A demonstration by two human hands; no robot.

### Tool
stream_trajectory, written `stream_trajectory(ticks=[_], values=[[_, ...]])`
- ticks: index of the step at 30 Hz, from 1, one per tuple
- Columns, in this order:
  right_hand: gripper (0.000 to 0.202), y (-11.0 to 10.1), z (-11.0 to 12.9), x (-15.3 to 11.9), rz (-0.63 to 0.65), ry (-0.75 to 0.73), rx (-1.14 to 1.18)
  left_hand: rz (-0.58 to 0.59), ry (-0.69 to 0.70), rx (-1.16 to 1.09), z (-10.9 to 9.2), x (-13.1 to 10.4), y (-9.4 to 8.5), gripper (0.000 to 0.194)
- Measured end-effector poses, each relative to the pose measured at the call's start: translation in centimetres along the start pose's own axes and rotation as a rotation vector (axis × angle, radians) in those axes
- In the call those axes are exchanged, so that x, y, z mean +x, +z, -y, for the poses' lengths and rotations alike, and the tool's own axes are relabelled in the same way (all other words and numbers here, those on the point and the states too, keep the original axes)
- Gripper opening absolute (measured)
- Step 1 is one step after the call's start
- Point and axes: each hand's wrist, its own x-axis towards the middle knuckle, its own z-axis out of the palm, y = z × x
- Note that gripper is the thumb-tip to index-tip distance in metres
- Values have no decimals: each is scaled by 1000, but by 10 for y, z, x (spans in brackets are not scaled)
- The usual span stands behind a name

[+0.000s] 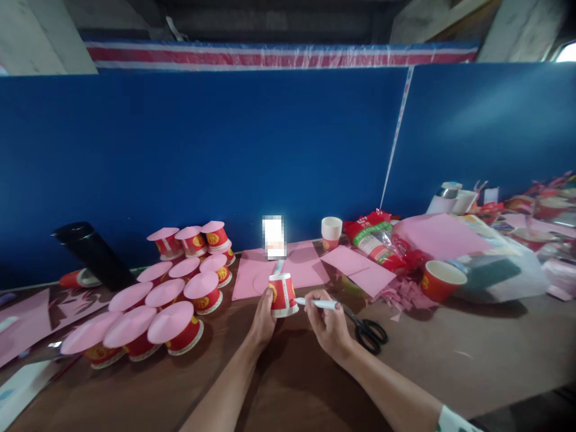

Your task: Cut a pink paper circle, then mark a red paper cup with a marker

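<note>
My left hand [264, 319] grips a red paper cup [282, 296] from its left side, bottom end up, above the brown table. A pale stripe runs down the cup's side, with yellow print to either side of it. Between the fingers of my right hand [327, 321] is a white marker pen [323, 304], its tip touching or very near the cup's right side. Black-handled scissors [371, 333] lie just right of my right hand. Pink paper sheets [252, 273] lie flat behind the cup.
On the left stand several red cups topped with pink paper cones [174, 322]. A black bottle [92, 255] leans behind them. To the right are a stack of paper cups [332, 230], a red plastic package [375, 237], pink scraps [409, 294] and an upright red cup [443, 282]. A blue partition [243, 144] rises behind.
</note>
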Motion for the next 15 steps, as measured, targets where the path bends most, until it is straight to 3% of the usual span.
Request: stream_trajectory(ticks=[15], values=[[19, 2, -4, -1, 43, -28, -164, -53, 13, 87, -1, 1, 0, 43]])
